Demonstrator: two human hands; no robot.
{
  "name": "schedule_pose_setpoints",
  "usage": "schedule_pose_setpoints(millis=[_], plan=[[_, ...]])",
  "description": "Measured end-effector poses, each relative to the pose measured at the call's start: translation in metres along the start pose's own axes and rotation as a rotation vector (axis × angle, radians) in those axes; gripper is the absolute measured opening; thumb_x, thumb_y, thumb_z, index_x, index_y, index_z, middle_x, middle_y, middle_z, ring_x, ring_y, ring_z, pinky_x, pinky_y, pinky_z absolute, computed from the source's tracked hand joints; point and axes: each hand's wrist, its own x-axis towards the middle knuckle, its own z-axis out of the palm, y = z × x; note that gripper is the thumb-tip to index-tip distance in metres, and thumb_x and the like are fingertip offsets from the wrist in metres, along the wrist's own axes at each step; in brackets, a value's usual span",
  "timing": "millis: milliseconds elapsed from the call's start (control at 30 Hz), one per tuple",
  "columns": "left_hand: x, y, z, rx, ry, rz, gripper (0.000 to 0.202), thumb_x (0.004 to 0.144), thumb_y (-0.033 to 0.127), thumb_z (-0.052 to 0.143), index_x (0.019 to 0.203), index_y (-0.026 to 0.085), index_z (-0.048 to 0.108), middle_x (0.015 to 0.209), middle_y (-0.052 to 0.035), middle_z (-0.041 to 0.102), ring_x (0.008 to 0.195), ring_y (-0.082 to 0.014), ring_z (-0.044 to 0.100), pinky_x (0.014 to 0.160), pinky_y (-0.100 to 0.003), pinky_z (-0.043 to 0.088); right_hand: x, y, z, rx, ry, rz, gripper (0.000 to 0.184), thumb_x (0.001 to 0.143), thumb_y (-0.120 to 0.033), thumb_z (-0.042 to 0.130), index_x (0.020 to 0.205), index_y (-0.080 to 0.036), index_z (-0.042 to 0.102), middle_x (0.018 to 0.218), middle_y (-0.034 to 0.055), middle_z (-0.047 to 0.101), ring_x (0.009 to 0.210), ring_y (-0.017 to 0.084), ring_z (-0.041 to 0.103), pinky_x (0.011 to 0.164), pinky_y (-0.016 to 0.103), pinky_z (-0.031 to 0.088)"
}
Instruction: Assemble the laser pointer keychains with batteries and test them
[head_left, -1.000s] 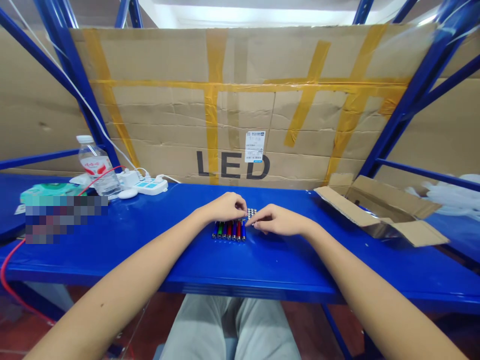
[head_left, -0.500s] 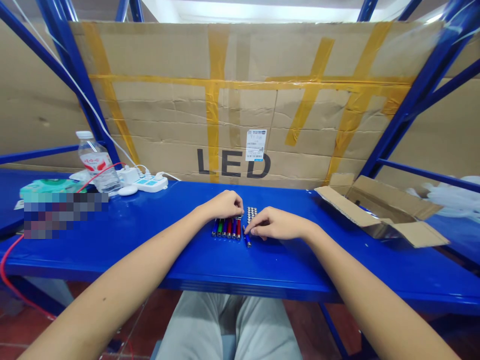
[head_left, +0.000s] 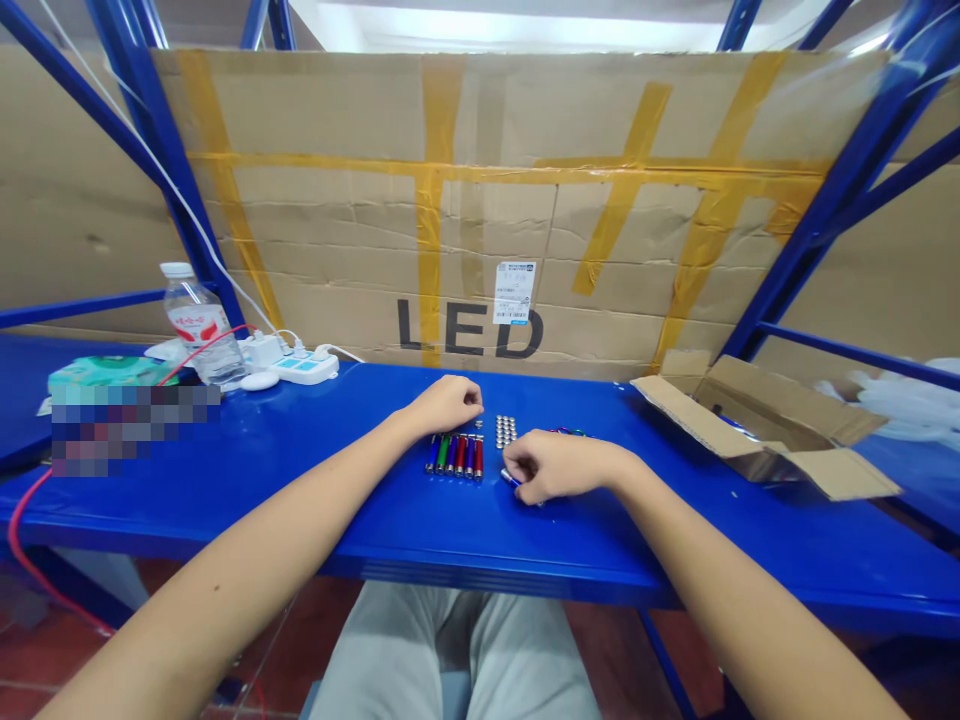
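Note:
My right hand [head_left: 553,470] has its fingers closed round a small blue metal tube with a silver end [head_left: 510,478], just above or on the table; the palm hides most of it. To the left lies a neat row of coloured metal tubes [head_left: 460,456] in blue, green and red with silver ends. My left hand [head_left: 451,403] is curled behind this row, its fingertips pressed together; whether they hold anything cannot be made out. A small silver piece [head_left: 478,424] lies just below those fingertips. Small round silver pieces [head_left: 506,430] stand in a grid between the hands.
More coloured tubes [head_left: 571,432] show partly behind my right hand. An open cardboard box [head_left: 750,445] is at the right. A water bottle [head_left: 201,330], power strip [head_left: 306,368] and green packet [head_left: 109,372] stand at the left. Large cardboard [head_left: 337,250] walls the back.
My right hand has gripped the blue tube and shifted it right, away from the row, turning it. My left hand has drawn back slightly from the row's far end, exposing a small silver piece.

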Motion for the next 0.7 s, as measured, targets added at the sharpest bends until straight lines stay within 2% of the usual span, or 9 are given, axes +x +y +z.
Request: schedule_pose_setpoints(millis=[133,200,300,433,533,700], plan=[[0.001,-0.003,0.000,0.074,0.065,0.002,0.016,0.080,0.026,0.058,0.079,0.018,0.071,0.085,-0.0056,0.071,0.080,-0.0191,0.063,0.074,-0.030,0.046,-0.005,0.011,-0.010,0.088,0.014,-0.017,0.010,0.065,-0.018,0.059,0.066,-0.019,0.049,0.060,-0.0040,0.053,0.054,0.010,0.044,0.049,0.022,0.031],[0.001,-0.004,0.000,0.093,0.067,0.025,0.017,0.082,0.026,0.056,0.082,0.018,0.072,0.088,-0.0059,0.071,0.083,-0.0200,0.063,0.078,-0.031,0.047,-0.008,0.019,-0.018,0.193,0.080,-0.062,0.009,0.066,-0.016,0.055,0.069,-0.019,0.047,0.059,-0.0048,0.049,0.054,0.009,0.043,0.050,0.022,0.032],[0.002,-0.001,0.000,0.126,0.027,0.100,0.026,0.085,0.019,0.047,0.092,0.018,0.072,0.099,-0.0072,0.071,0.094,-0.0214,0.063,0.087,-0.033,0.047,-0.012,0.030,-0.028,0.336,0.292,-0.089,0.012,0.067,-0.017,0.051,0.078,-0.020,0.046,0.061,-0.0059,0.045,0.053,0.009,0.039,0.049,0.022,0.030],[0.006,0.013,0.002,0.168,-0.056,0.197,0.042,0.080,0.006,0.039,0.107,0.016,0.070,0.114,-0.0082,0.068,0.108,-0.0210,0.060,0.097,-0.031,0.044,-0.009,0.044,-0.032,0.385,0.589,-0.002,0.022,0.073,-0.023,0.050,0.094,-0.019,0.051,0.064,-0.0048,0.047,0.053,0.010,0.040,0.050,0.022,0.030],[0.008,0.024,0.006,0.179,-0.125,0.268,0.050,0.077,0.002,0.037,0.113,0.016,0.068,0.117,-0.0091,0.067,0.112,-0.0207,0.058,0.099,-0.031,0.042,-0.002,0.051,-0.031,0.335,0.635,0.084,0.032,0.075,-0.024,0.048,0.105,-0.016,0.058,0.063,-0.0034,0.049,0.055,0.012,0.043,0.053,0.024,0.034],[0.011,0.033,0.011,0.218,-0.200,0.315,0.051,0.078,0.003,0.036,0.116,0.014,0.068,0.120,-0.0111,0.065,0.113,-0.0215,0.058,0.100,-0.032,0.042,0.004,0.052,-0.030,0.234,0.697,0.132,0.030,0.076,-0.020,0.045,0.095,-0.011,0.067,0.067,0.0025,0.057,0.060,0.014,0.048,0.058,0.025,0.038]])
